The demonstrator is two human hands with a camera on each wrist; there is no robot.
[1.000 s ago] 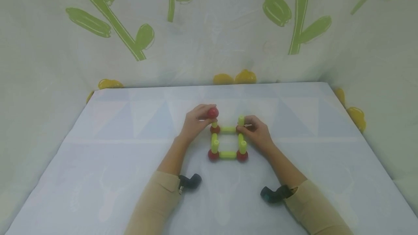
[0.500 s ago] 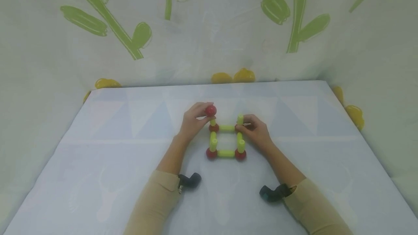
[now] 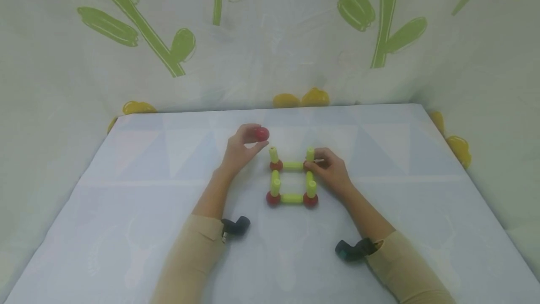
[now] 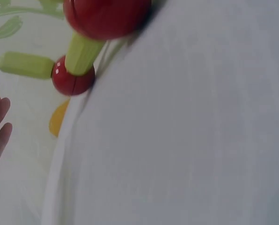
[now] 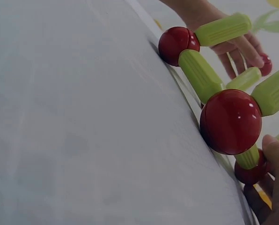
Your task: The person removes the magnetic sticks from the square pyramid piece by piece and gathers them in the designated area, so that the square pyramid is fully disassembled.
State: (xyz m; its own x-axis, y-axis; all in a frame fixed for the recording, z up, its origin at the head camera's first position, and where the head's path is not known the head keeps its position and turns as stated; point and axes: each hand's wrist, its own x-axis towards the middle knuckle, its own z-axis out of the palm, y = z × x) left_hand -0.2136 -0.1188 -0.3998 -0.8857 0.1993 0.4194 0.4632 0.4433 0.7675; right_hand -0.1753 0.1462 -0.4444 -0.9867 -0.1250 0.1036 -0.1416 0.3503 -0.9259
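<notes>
Capping step: the left hand (image 3: 238, 149) pinches a red ball (image 3: 262, 134) at 10 o'clock of the far-left post (image 3: 273, 154). The right hand (image 3: 331, 172) pinches the far-right corner of the frame (image 3: 292, 181). Next move likely calls for centring the ball over the post.

There are no words, letters, numbers, brand names or signs to read in any of the pictures.
</notes>
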